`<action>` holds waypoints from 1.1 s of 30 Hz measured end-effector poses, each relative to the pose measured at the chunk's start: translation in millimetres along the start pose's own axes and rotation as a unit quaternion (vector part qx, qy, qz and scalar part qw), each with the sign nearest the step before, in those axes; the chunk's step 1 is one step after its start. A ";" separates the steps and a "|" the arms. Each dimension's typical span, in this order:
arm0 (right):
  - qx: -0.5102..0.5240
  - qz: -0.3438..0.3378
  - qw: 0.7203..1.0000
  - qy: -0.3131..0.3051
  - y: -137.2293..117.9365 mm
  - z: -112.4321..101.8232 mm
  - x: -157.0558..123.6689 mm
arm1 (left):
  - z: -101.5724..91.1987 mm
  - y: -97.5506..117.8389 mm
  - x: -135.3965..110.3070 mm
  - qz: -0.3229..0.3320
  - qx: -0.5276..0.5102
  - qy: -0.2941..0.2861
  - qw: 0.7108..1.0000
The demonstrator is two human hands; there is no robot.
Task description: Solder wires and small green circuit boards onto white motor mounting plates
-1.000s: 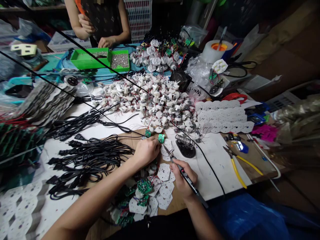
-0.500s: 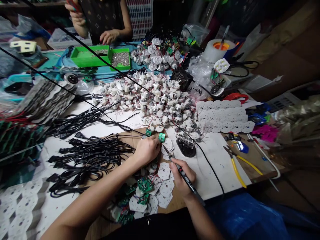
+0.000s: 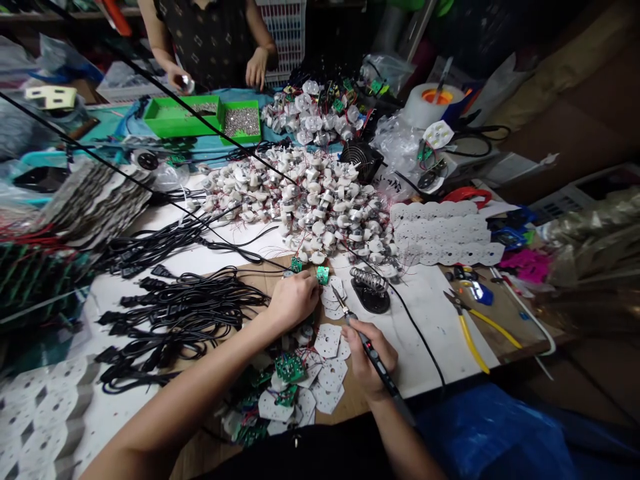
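Observation:
My left hand is closed, its fingertips pinching at a small green circuit board; the exact grip is hidden behind the knuckles. Another little green board lies just beyond those fingers. In my right hand is a soldering iron, held like a pen. Its tip points up and left over a white lamp plate, apart from the circuit board. Below my hands lie loose white plates and green boards with wires.
White lamp bases with wires are heaped ahead. Black power cords lie to the left. An iron stand, yellow-handled cutters and plate panels are on the right. Across the table, a person works behind green trays.
My right hand has drawn the soldering iron slightly back and right, its tip away from the circuit board. My left hand stays put. The person opposite has lowered a hand, now holding a small clear piece.

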State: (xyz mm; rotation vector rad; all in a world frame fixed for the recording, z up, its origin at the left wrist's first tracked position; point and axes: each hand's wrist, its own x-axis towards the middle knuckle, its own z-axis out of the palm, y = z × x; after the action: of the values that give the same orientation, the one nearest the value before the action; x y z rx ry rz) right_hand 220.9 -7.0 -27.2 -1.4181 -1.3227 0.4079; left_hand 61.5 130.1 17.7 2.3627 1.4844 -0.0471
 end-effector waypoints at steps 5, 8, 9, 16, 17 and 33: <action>0.012 -0.006 1.000 0.028 -3.2 -1.1 0.0 | -14.7 -2.1 -12.1 0.054 -0.002 0.045 0.998; 0.020 -0.008 0.999 0.041 -5.7 -3.4 -1.9 | -23.5 -8.4 -25.0 0.136 -0.041 0.011 0.990; 0.020 -0.010 0.999 0.046 -6.2 -4.3 -3.0 | -24.8 -11.2 -29.3 0.162 -0.055 -0.011 0.985; 0.008 -0.031 0.999 0.036 -8.8 -10.9 -8.6 | -16.5 -25.8 -43.8 0.195 -0.086 -0.032 0.977; 0.004 -0.036 0.999 0.033 -9.8 -11.4 -8.9 | -15.1 -25.7 -43.4 0.193 -0.088 -0.020 0.977; -0.010 -0.071 0.996 0.051 -14.8 -17.4 -12.6 | 0.2 -13.6 -56.9 0.229 -0.122 0.034 0.965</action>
State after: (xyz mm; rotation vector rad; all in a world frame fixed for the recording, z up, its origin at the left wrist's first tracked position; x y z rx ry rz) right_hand 224.1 -29.2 -13.9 -1.3334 -1.3382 0.2258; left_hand 23.9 86.0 25.8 2.4529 0.8750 0.3141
